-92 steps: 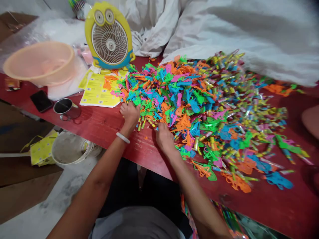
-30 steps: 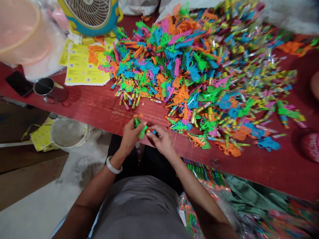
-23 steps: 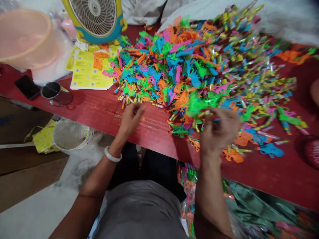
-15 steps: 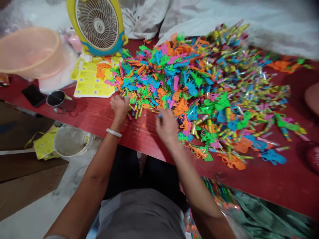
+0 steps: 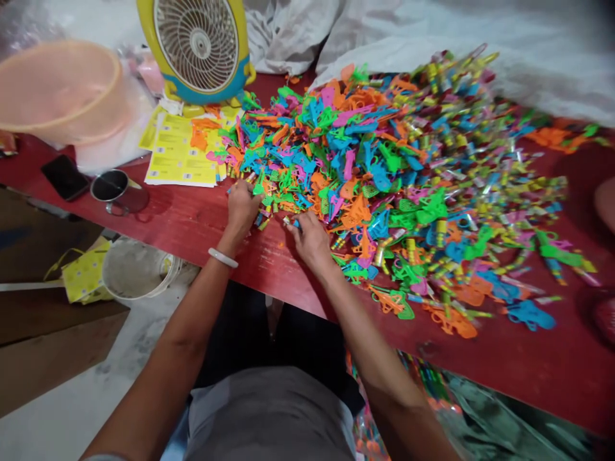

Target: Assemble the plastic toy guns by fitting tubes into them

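Observation:
A large heap of small plastic pieces (image 5: 336, 153) in green, orange, blue and pink covers the middle of the red table (image 5: 254, 253). Many are flat and pierced like little toy parts; short striped tubes lie among them. My left hand (image 5: 243, 206), with a white bangle (image 5: 223, 258) on the wrist, is at the heap's near left edge. Its fingers are curled around something I cannot make out, beside several tubes. My right hand (image 5: 312, 242) is at the near edge, its thumb and fingers closed on a small tube (image 5: 290, 222) with a whitish end and some blue.
Yellow printed sheets (image 5: 180, 157) lie left of the heap, with a yellow and blue fan (image 5: 199, 48) behind. A metal mug (image 5: 118, 192), a phone (image 5: 65, 177) and a peach basin (image 5: 62, 96) stand farther left. A bucket (image 5: 137, 269) is on the floor.
My left hand has moved slightly right along the heap's edge. My right hand has shifted a little left, and the small tube in its fingers now shows. The view has tilted slightly.

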A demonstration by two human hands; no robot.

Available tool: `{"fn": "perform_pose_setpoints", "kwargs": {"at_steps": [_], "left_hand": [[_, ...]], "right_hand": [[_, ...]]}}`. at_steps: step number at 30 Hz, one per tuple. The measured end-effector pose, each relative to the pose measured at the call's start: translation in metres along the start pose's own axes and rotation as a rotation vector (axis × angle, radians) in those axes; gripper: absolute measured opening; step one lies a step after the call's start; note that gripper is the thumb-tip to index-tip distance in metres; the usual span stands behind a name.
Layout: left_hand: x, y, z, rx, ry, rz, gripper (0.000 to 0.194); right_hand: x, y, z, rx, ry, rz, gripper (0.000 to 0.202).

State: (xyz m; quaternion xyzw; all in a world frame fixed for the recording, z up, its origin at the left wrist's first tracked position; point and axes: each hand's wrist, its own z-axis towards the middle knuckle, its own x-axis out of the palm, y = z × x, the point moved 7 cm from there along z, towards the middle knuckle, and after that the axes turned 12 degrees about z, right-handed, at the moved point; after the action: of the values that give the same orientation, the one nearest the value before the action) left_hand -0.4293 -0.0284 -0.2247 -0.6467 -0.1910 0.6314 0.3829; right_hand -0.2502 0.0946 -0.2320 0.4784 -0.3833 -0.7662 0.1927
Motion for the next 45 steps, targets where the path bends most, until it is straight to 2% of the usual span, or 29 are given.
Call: {"fn": "perform_pose_setpoints", "kwargs": {"at_steps": [4, 7, 9, 11, 13, 15, 18, 21, 25, 28, 30, 32, 36, 41, 45], "left_hand": [[-0.005, -0.011, -0.018, -0.033, 0.038, -0.279, 0.021], [0.000, -0.021, -0.054, -0.045, 0.238, -0.562, 0.018], [0.007, -0.024, -0.086, -0.092, 0.376, -0.713, 0.026], [0.012, -0.023, -0.115, -0.173, 0.452, -0.802, 0.035], [0.014, -0.020, -0.137, -0.230, 0.469, -0.818, 0.039], [0.013, -0.015, -0.148, -0.250, 0.435, -0.778, 0.039], [0.012, -0.009, -0.156, -0.266, 0.398, -0.742, 0.037], [0.016, -0.009, -0.163, -0.289, 0.430, -0.799, 0.038], [0.025, -0.018, -0.176, -0.331, 0.517, -0.881, 0.046], [0.027, -0.020, -0.182, -0.400, 0.566, -0.920, 0.048], [0.023, -0.016, -0.181, -0.442, 0.532, -0.908, 0.047], [0.018, -0.012, -0.178, -0.457, 0.488, -0.883, 0.042], [0.013, -0.013, -0.176, -0.418, 0.453, -0.829, 0.034], [0.014, -0.019, -0.182, -0.394, 0.456, -0.797, 0.034], [0.013, -0.018, -0.182, -0.381, 0.457, -0.768, 0.031]], "right_hand": [[-0.012, 0.004, -0.013, 0.092, -0.059, 0.133, 0.029], [-0.018, 0.016, -0.024, 0.100, -0.082, 0.264, 0.031], [-0.019, 0.025, -0.032, 0.059, -0.081, 0.338, 0.032], [-0.017, 0.030, -0.041, 0.044, -0.056, 0.381, 0.033], [-0.012, 0.029, -0.051, 0.066, -0.014, 0.405, 0.032], [-0.009, 0.023, -0.061, 0.116, 0.019, 0.445, 0.031], [-0.014, 0.009, -0.075, 0.208, -0.028, 0.493, 0.032], [-0.022, 0.003, -0.081, 0.248, -0.123, 0.481, 0.032], [-0.032, 0.010, -0.084, 0.163, -0.192, 0.332, 0.020], [-0.029, 0.023, -0.088, -0.012, -0.081, 0.212, 0.019], [-0.024, 0.025, -0.092, -0.052, 0.027, 0.242, 0.021], [-0.025, 0.017, -0.095, 0.021, 0.035, 0.297, 0.023], [-0.031, 0.002, -0.097, 0.195, -0.033, 0.301, 0.032], [-0.024, 0.002, -0.094, 0.207, 0.059, 0.345, 0.032], [-0.022, -0.002, -0.095, 0.234, 0.073, 0.376, 0.032]]}}
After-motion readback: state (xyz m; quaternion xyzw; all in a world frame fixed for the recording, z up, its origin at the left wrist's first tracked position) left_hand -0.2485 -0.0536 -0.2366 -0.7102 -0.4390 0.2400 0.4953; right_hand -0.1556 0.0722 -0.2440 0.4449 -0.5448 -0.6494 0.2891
